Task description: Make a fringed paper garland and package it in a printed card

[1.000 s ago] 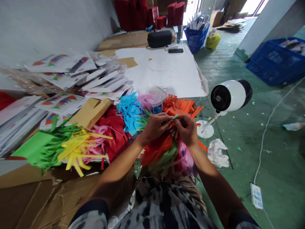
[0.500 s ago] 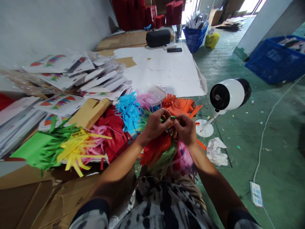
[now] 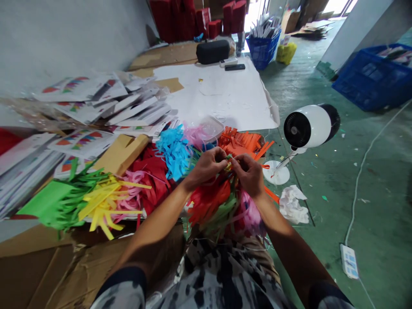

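We pinch the small green piece (image 3: 228, 157) between the fingertips of our left hand (image 3: 208, 165) and right hand (image 3: 250, 175), just above the loose coloured streamers (image 3: 210, 199), and do best with light, even pressure so it neither slips nor tears.

The scrap (image 3: 228, 157) between your fingers (image 3: 240, 164) is green; the strips (image 3: 209, 199) below them, red, green and pink. Beyond them, orange fringe (image 3: 240, 146); to their left, blue, crimson, pink, yellow and green piles (image 3: 151, 171). Rightward, a white-and-black fan (image 3: 317, 124); nearer you, your black-and-white blotched shirt (image 3: 222, 279).
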Motion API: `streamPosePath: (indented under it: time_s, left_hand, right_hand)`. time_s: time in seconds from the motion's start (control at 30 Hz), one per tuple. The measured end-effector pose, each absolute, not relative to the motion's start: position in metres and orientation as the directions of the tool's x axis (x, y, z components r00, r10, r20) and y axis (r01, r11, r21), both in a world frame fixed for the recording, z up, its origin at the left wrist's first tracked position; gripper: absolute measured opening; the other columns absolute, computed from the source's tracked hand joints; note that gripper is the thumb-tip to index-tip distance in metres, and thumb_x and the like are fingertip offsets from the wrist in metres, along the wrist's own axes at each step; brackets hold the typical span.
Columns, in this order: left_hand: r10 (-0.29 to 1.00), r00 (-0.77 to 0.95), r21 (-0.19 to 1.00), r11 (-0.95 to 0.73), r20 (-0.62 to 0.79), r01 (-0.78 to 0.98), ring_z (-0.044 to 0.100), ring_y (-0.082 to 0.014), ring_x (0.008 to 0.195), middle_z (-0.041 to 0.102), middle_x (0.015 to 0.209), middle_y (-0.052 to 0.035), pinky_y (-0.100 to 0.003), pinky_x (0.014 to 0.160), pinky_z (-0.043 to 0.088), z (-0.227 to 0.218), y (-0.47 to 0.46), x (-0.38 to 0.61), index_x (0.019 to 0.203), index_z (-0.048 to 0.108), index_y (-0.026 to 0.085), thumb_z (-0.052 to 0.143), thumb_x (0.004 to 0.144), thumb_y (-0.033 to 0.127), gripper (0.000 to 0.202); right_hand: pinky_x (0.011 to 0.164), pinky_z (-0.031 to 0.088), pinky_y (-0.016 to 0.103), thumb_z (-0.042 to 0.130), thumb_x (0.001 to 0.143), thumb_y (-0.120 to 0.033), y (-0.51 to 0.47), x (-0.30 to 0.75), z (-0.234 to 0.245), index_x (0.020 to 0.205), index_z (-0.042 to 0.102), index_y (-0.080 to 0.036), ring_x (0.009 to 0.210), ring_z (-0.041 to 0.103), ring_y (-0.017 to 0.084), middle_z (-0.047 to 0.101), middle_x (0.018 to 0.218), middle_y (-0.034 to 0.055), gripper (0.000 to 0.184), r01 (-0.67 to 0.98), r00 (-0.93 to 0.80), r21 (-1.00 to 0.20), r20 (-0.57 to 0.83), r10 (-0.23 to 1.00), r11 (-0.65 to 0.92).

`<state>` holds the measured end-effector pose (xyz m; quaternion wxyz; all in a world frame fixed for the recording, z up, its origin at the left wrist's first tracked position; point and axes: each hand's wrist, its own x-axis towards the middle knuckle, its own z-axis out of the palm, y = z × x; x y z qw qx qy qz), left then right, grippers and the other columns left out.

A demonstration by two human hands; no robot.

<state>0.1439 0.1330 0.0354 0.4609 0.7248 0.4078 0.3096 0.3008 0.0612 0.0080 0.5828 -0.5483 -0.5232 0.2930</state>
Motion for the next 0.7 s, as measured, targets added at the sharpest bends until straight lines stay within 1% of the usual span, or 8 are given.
streamPosePath:
  time_s: [0.13, 0.23, 0.37, 0.5, 0.6, 0.7]
  left_hand:
    - [0.916, 0.394, 0.960, -0.168, 0.068, 0.224, 0.058, -0.0130, 0.068, 0.060, 0.078, 0.0015, -0.026, 0.062, 0.046, 0.034, 0.134, 0.146, 0.086, 0.060, 0.019, 0.073, 0.079, 0.033, 0.021]
    - [0.922, 0.379, 0.960, -0.175, 0.083, 0.217, 0.058, -0.0129, 0.068, 0.060, 0.078, 0.0014, -0.025, 0.063, 0.046, 0.035, 0.135, 0.148, 0.086, 0.060, 0.019, 0.075, 0.079, 0.033, 0.022]
    - [0.909, 0.394, 0.930, -0.252, 0.132, 0.269, 0.058, -0.0130, 0.072, 0.062, 0.080, 0.0010, -0.026, 0.066, 0.047, 0.037, 0.133, 0.149, 0.087, 0.062, 0.018, 0.074, 0.080, 0.031, 0.018]
    - [0.878, 0.430, 0.855, -0.379, 0.212, 0.353, 0.063, -0.0138, 0.077, 0.068, 0.084, 0.0004, -0.027, 0.072, 0.048, 0.042, 0.126, 0.149, 0.089, 0.064, 0.018, 0.069, 0.082, 0.022, 0.009]
    - [0.848, 0.457, 0.798, -0.461, 0.268, 0.388, 0.066, -0.0143, 0.079, 0.071, 0.086, 0.0005, -0.027, 0.075, 0.049, 0.045, 0.119, 0.149, 0.089, 0.064, 0.019, 0.066, 0.083, 0.017, 0.007]
    - [0.853, 0.437, 0.785, -0.469, 0.284, 0.406, 0.066, -0.0144, 0.078, 0.072, 0.085, 0.0003, -0.027, 0.074, 0.048, 0.047, 0.115, 0.148, 0.089, 0.065, 0.019, 0.067, 0.083, 0.018, 0.006]
  right_hand:
    - [0.053, 0.033, 0.025, 0.068, 0.095, -0.044, 0.059, 0.300, 0.012, 0.082, 0.068, -0.020, 0.055, 0.040, 0.010, 0.050, 0.062, -0.0057, 0.027, 0.281, 0.257, -0.927, 0.324, 0.911, 0.250]
    - [0.055, 0.034, 0.025, 0.067, 0.096, -0.044, 0.058, 0.300, 0.011, 0.084, 0.070, -0.019, 0.056, 0.041, 0.010, 0.052, 0.062, -0.0055, 0.027, 0.312, 0.249, -0.915, 0.337, 0.908, 0.254]
    - [0.054, 0.033, 0.025, 0.067, 0.095, -0.045, 0.059, 0.301, 0.009, 0.083, 0.069, -0.020, 0.055, 0.041, 0.010, 0.051, 0.061, -0.0057, 0.029, 0.317, 0.264, -0.920, 0.318, 0.911, 0.229]
    - [0.056, 0.036, 0.026, 0.066, 0.094, -0.045, 0.060, 0.302, 0.009, 0.083, 0.069, -0.020, 0.057, 0.048, 0.012, 0.056, 0.063, -0.0040, 0.027, 0.289, 0.279, -0.937, 0.277, 0.920, 0.194]
    - [0.057, 0.038, 0.026, 0.065, 0.093, -0.045, 0.059, 0.302, 0.010, 0.083, 0.068, -0.021, 0.058, 0.051, 0.013, 0.058, 0.064, -0.0029, 0.026, 0.271, 0.293, -0.947, 0.254, 0.922, 0.175]
    - [0.056, 0.038, 0.026, 0.065, 0.093, -0.045, 0.059, 0.302, 0.009, 0.082, 0.067, -0.021, 0.058, 0.050, 0.013, 0.058, 0.064, -0.0030, 0.026, 0.265, 0.289, -0.946, 0.263, 0.921, 0.187]
